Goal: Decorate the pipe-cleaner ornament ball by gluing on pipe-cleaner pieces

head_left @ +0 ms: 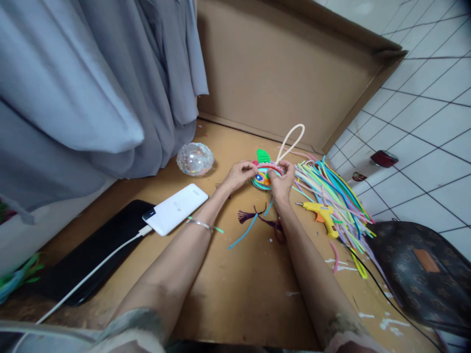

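Observation:
Between my two hands is a small colourful round craft ornament (262,184), with turquoise, red, pink and orange parts, a green leaf shape (263,156) on top and a cream loop (290,143) rising from it. My left hand (241,175) pinches its left edge. On the other side, my right hand (282,180) grips it, the thumb lying over its front. Part of the ornament is hidden behind my fingers. Dark purple tassels (247,216) and a blue strip (243,234) lie on the table below my hands.
At right lie a yellow glue gun (322,215) and a bundle of pipe cleaners (331,191), near a brown patterned bag (419,264). Left are a white power bank (176,208) with a cable, a black slab (99,250) and a clear ball (195,159). A cardboard panel (287,73) stands behind.

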`<state>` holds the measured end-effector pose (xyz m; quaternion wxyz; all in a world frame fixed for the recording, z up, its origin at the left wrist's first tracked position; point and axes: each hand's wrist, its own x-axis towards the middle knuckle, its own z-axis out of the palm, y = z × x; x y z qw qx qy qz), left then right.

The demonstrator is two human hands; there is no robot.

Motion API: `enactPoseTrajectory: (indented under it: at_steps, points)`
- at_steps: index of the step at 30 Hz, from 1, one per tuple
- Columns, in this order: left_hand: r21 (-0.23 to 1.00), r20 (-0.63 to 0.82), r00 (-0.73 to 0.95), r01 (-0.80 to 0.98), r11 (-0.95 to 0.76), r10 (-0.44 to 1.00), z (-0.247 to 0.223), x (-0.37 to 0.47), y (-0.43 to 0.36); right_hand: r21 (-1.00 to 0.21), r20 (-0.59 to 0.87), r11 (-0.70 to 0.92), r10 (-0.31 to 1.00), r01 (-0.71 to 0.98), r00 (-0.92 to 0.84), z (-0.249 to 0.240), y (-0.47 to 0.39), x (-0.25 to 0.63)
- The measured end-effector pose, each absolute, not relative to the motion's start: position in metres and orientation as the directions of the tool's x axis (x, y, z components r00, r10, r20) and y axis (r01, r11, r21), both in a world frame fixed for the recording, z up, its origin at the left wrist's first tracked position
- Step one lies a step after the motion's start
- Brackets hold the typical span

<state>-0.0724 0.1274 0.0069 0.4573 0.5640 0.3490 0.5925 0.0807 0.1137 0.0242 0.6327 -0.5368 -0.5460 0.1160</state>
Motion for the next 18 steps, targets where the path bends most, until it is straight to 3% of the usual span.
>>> enactPoseTrajectory:
  at_steps: [18]
  points:
    - [0.928,0.308,0.091,-0.247,-0.278,0.947,0.0019,-0.076,0.1312,-0.805,0.554,0.344,0.728,0.484,0.404,0.0267,0.1131,0.0778]
